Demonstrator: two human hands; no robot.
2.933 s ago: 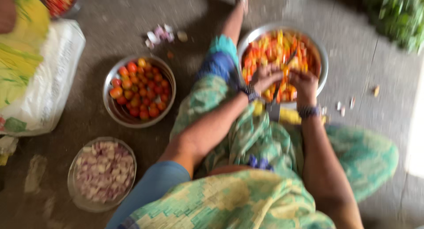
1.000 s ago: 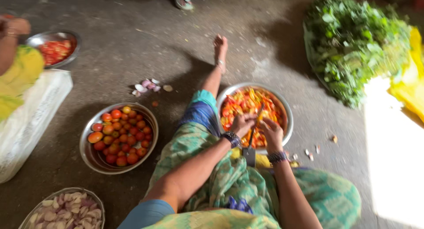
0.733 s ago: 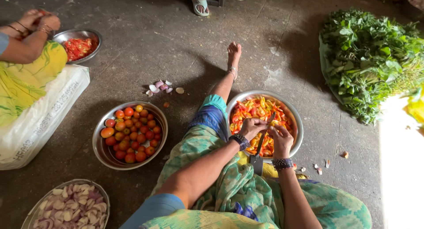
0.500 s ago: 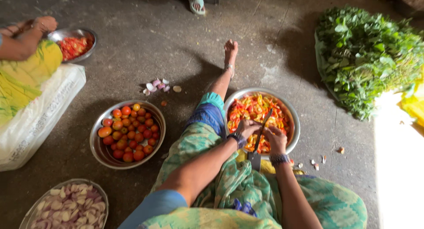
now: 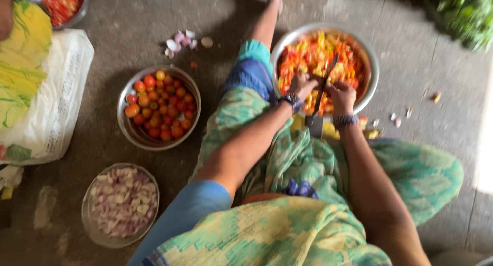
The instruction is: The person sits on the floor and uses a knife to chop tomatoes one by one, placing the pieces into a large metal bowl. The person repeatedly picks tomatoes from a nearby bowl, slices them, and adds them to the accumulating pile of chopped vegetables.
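Lap: green and yellow patterned cloth (image 5: 287, 230) is seen at the very bottom, spread over the folded legs of the person.
Onion bowl: a glass bowl (image 5: 88, 222) full of chopped pink onion is set on the floor, low on the left.
Tomato bowl: a metal bowl (image 5: 128, 133) full of small red and orange tomatoes is placed a bit further out, left of the knee.
Blade: a dark upright blade (image 5: 324, 86) is fixed on a small stand by the lap and is tilted out over the big bowl.
Left hand (image 5: 302, 85): the fingers are curled shut around a small piece, just left of the blade; what the piece is cannot be told.
Right hand (image 5: 343, 95): the fingers are bent in tight, just right of the blade, close to the other hand.
Big bowl (image 5: 371, 58): chopped red and yellow pieces are piled inside, under both hands.
Peels (image 5: 179, 40): pale scraps are scattered on the floor further off.
Greens (image 5: 462, 12): a leafy heap is seen at the far right corner.
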